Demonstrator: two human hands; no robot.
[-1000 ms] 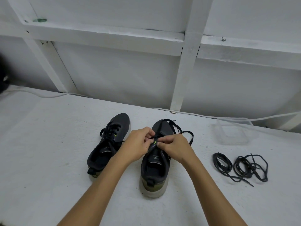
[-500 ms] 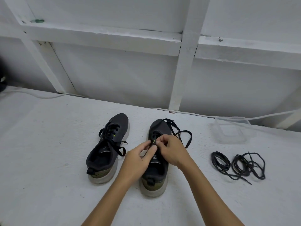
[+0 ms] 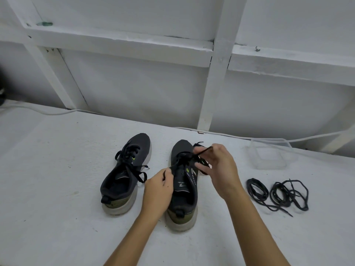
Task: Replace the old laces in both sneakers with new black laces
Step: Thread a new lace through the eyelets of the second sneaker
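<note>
Left hand: my left hand [image 3: 157, 191] pinches one end of the old lace [image 3: 184, 160] at the near-left side of the right sneaker [image 3: 183, 187]. I judge this anchors the strand while the other end is drawn.
Right hand: my right hand [image 3: 217, 166] pinches the other end between thumb and forefinger, lifted just above the toe. The rest of its fingers curl loosely.
Why held so: the lace runs taut between the two pinches across the upper eyelets. I read this as loosening it for pulling out of the shoe.
Left sneaker: the left sneaker [image 3: 126, 173] stands just left of my left hand, its lace threaded and loosely tied, untouched.
New laces: two coiled black bundles [image 3: 278, 192] lie to the right of my right forearm, well apart from both shoes and near enough to reach.
Container: one clear container [image 3: 272, 154] sits beyond the bundles.
Count: two sneakers, two bundles, one container.
Progress: early by my judgement; neither shoe is unlaced yet.
</note>
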